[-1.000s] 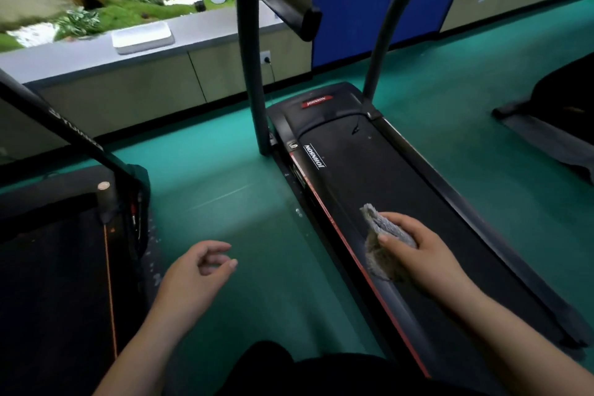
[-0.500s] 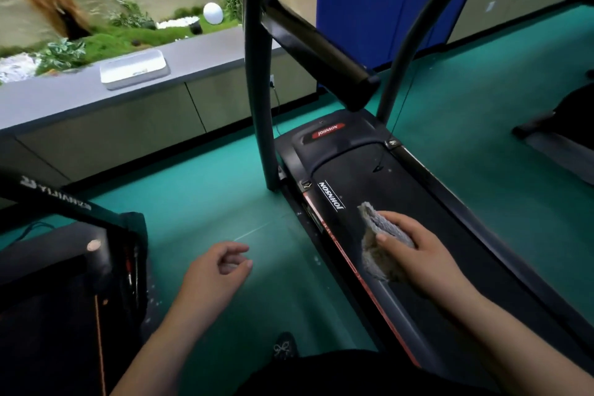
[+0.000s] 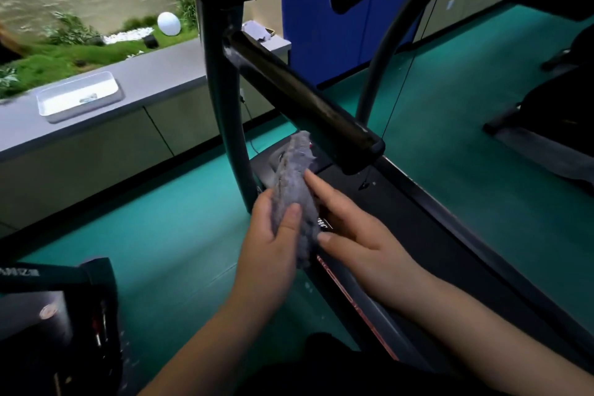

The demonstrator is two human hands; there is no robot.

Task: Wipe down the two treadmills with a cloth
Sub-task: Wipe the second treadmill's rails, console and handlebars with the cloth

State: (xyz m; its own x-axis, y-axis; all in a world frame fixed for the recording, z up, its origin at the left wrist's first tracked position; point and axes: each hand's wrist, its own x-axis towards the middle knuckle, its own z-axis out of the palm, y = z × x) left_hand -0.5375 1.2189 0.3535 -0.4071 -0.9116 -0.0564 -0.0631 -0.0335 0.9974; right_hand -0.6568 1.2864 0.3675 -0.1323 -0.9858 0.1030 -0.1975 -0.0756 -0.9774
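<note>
Both hands meet in front of the chest, held together around the grey cloth (image 3: 294, 190), which is raised in the air above the front end of the treadmill (image 3: 434, 235) on the right and touches no part of it. The left hand (image 3: 273, 241) grips the cloth from the left, thumb pressed across its lower front and the fingers wrapped behind it. The right hand (image 3: 356, 235) comes in from the other side: its index finger lies straight along the cloth and the thumb tip touches the cloth's lower edge, though it seems to rest there rather than clamp, since the remaining fingers are partly hidden. The cloth stands roughly upright, bunched and frayed at its top, just below the end of the dark handrail (image 3: 305, 100) that slopes down toward the camera. Beneath the hands runs the black belt with a red stripe along its near side rail. The second treadmill (image 3: 48, 315) shows as a dark corner at the lower left, well apart from the hands across the green floor (image 3: 176, 235). Farther back, a white tray (image 3: 80, 100) sits on the grey worktop (image 3: 154, 74) under the window, and a blue panel (image 3: 321, 26) stands behind the treadmill's uprights.
</note>
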